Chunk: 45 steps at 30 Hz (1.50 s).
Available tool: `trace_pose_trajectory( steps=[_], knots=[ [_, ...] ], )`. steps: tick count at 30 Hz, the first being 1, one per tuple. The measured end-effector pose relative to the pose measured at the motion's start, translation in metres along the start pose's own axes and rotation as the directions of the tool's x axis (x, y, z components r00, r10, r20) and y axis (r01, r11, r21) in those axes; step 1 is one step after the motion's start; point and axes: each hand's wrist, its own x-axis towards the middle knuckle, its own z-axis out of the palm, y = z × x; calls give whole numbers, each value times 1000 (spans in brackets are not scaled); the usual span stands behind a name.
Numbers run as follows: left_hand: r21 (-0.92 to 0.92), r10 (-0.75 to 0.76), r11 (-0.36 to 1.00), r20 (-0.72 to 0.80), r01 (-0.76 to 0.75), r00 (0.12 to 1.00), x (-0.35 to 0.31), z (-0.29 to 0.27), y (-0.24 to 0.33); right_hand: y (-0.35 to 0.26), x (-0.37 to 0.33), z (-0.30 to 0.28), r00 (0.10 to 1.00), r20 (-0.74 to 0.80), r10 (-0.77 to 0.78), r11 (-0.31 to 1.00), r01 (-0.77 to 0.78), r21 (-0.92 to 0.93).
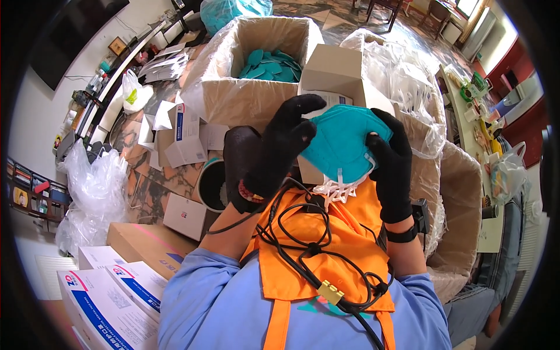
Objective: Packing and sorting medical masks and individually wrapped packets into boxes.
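In front of my chest I hold a teal face mask [344, 140], with white straps hanging below it. My right hand [392, 151], in a black glove with a bare thumb tip, grips the mask's right edge, thumb on the near face. My left hand [289, 134], gloved in black too, is at the mask's left edge with its thumb and forefinger apart; whether it touches the mask I cannot tell. Just behind the mask stands an open small carton [332, 67] with its flap raised. Beyond it, a plastic-lined large carton [256, 99] contains many loose teal pieces [271, 67].
White straps fill a plastic-lined box [402, 70] at the right, with another lined carton [458, 204] nearer. A dark round bin [213, 184] stands left of my knee. White boxes [111, 297] are stacked at lower left. Black cables [315, 248] loop over my orange apron [350, 233].
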Motion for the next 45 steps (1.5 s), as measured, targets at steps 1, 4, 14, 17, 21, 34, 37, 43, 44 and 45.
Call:
trace_pose_trajectory(
  steps=[1, 4, 14, 17, 21, 34, 37, 43, 44, 45],
  knots=[
    [-1, 0, 1000, 1, 0, 1000, -2, 3, 1, 2, -1, 0, 1000, -1, 0, 1000, 0, -1],
    [244, 138, 962, -36, -125, 990, -7, 16, -14, 7, -6, 7, 998, 33, 58, 998, -59, 8],
    [-428, -137, 902, -158, 58, 978, -14, 27, -58, 31, -5, 20, 965, -151, -215, 945, 167, -280],
    [-429, -27, 901, -207, -66, 978, -11, 33, -71, 34, -3, 12, 967, -171, -189, 968, 155, -196],
    [-278, 2, 957, -259, -76, 966, -13, 44, -64, 39, -9, 8, 962, -89, -259, 889, 202, -411],
    [-120, 141, 977, -249, -175, 958, -18, 37, -71, 41, -11, 15, 951, -153, -267, 889, 182, -421],
    [-298, 80, 940, -279, -166, 957, -20, 38, -82, 44, -14, 18, 948, -140, -287, 888, 208, -409],
    [-343, -102, 939, -271, 2, 957, -19, 30, -68, 33, -17, 24, 969, -144, -202, 931, 144, -335],
    [-371, -131, 928, -260, 26, 957, -18, 30, -65, 33, -17, 24, 967, -112, -229, 919, 177, -351],
    [-399, -160, 915, -247, 50, 956, -17, 30, -64, 32, -18, 24, 967, -110, -229, 919, 178, -352]
  ],
)
